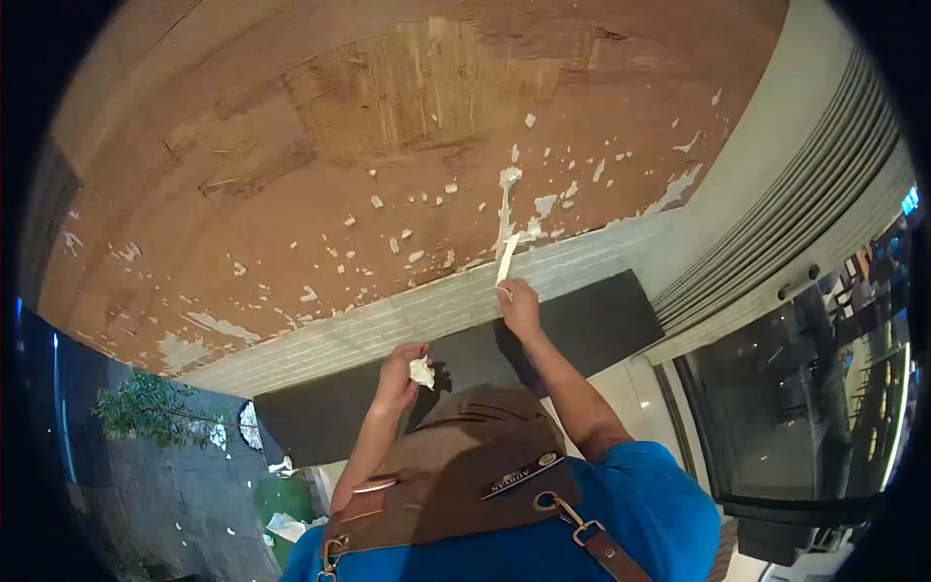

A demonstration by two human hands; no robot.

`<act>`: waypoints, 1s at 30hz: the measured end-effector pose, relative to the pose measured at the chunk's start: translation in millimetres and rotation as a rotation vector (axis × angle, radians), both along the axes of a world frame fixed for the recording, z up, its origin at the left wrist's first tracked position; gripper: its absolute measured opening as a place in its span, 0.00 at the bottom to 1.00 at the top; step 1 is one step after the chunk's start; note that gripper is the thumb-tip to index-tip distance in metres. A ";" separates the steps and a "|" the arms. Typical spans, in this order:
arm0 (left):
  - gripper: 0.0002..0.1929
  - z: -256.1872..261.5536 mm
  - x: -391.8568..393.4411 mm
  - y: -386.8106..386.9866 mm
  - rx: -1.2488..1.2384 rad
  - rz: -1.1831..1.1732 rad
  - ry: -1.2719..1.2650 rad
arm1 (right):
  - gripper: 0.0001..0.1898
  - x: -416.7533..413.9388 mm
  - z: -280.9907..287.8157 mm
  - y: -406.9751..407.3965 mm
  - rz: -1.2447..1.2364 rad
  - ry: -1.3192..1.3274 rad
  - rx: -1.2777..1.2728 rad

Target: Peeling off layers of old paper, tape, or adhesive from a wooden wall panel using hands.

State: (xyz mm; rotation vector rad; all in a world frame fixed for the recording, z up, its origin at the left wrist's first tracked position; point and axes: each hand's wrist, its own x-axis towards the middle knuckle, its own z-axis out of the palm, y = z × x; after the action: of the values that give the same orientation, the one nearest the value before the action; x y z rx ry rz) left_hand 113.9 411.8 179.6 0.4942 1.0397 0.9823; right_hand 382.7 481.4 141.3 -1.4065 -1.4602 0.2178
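A narrow off-white strip [508, 260], which looks like peeled coating or film, is pinched in the fingers of my right hand [521, 307]. Its upper end reaches the lower part of a reddish-brown wooden panel [407, 167]; whether it is still attached I cannot tell. A crumpled white scrap [422, 372] sits between the thumb and fingers of my left hand [397, 378], lower and to the left. Small white flakes and patches are scattered over the panel, with a pale streak [505, 204] just above the strip.
A pale ribbed ledge [436, 304] runs below the panel, above a dark slab [327, 418]. A shutter [793, 182] and a glass pane [778, 393] stand right. Down left are a leafy plant [145, 407], white scraps [287, 525] and grey paving [160, 495]. I wear a brown apron [436, 473].
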 end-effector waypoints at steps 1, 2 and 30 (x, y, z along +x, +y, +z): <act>0.08 4.2 5.9 4.9 -0.003 -0.011 -0.003 | 0.07 2.7 -11.6 -7.8 0.037 0.026 -0.066; 0.08 4.5 7.0 10.1 0.004 -0.019 -0.005 | 0.07 7.8 -20.9 -9.8 0.075 0.052 -0.130; 0.17 45.0 100.4 8.2 0.264 -0.264 -0.201 | 0.16 -36.8 106.7 -96.7 0.347 -0.027 -0.003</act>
State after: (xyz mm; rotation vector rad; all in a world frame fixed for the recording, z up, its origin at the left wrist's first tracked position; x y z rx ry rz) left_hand 214.3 420.0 224.6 0.7148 0.6482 0.9145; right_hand 345.9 384.8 248.1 -1.1549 -1.7210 0.4205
